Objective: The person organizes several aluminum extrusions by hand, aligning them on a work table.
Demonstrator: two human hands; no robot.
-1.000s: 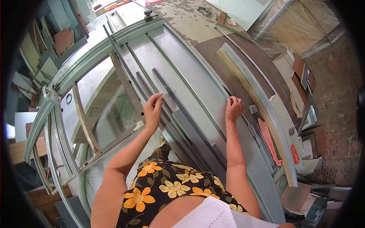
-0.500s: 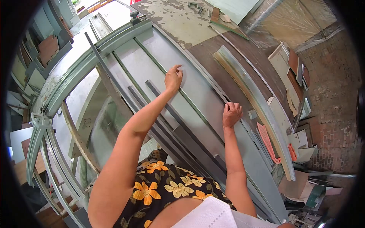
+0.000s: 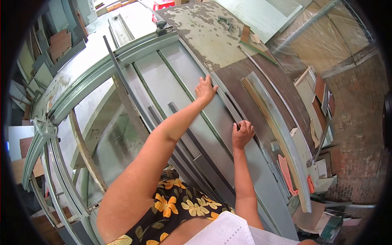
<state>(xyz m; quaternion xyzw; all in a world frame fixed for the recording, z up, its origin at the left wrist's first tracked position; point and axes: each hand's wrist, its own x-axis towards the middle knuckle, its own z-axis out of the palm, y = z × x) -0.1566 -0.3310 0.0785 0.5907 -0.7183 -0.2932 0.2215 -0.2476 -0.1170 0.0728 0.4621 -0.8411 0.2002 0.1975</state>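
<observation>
A long grey panel frame (image 3: 175, 55) with dark green grooves lies across the work surface. At its far right edge strip, my left hand (image 3: 205, 89) rests with its fingers spread. Lower along the same edge, my right hand (image 3: 243, 134) has its fingers bent over a thin dark strip (image 3: 233, 105); whether it grips the strip is hidden. Several loose dark grey bars (image 3: 196, 143) lie on the panel, nearer my body.
A curved metal-edged bar (image 3: 281, 130) lies on the brown board (image 3: 245, 69) to the right. Pink-orange handled pieces (image 3: 287, 175) are at lower right. Curved metal frames (image 3: 65, 171) stand at the left. Offcuts lean beyond the table's right edge.
My left hand has moved right, from over the panel to its edge strip, and its fingers have spread. My right hand sits slightly lower and further left. The whole view has shifted.
</observation>
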